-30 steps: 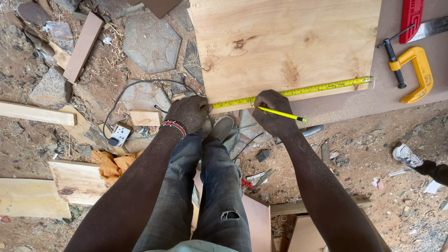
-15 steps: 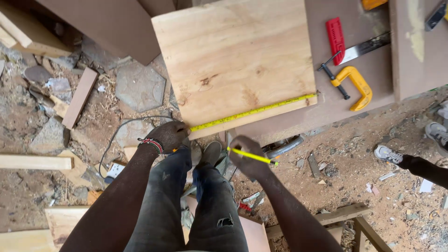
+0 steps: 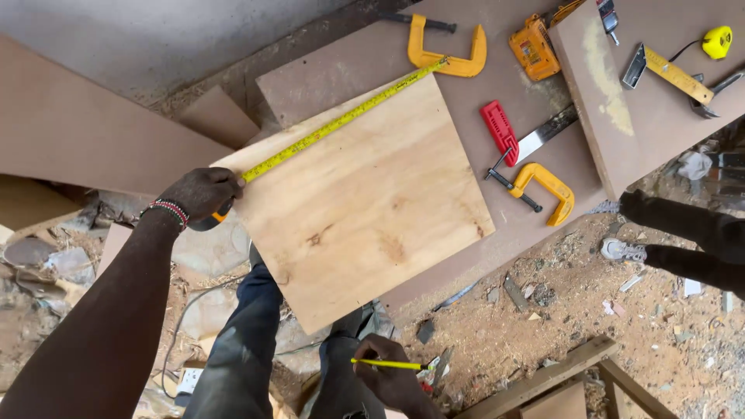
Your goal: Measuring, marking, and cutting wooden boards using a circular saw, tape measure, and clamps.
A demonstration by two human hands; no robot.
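Around the plywood panel [image 3: 365, 198] lie two yellow clamps [image 3: 450, 50] [image 3: 545, 188], a red-handled saw [image 3: 516, 138], an orange power tool [image 3: 534, 43] and a yellow square [image 3: 669, 71], all on brown boards that serve as a desk [image 3: 497, 93]; another person's dark-sleeved arm [image 3: 683, 233] reaches in from the right, well apart from the panel. The yellow tape measure [image 3: 341, 118] lies along the panel's far-left edge, its long axis running diagonally from the left hand [image 3: 203, 194] up to the panel's upper corner near the top clamp. The left grip is closed around the tape's case at the panel's left corner. The right hand [image 3: 388, 376], low in view off the panel, pinches a yellow pencil [image 3: 386, 363] that points left to right. A second ago the tape ran along the panel's near edge with both hands there; now it spans another edge, and the right hand has drawn away from the wood.
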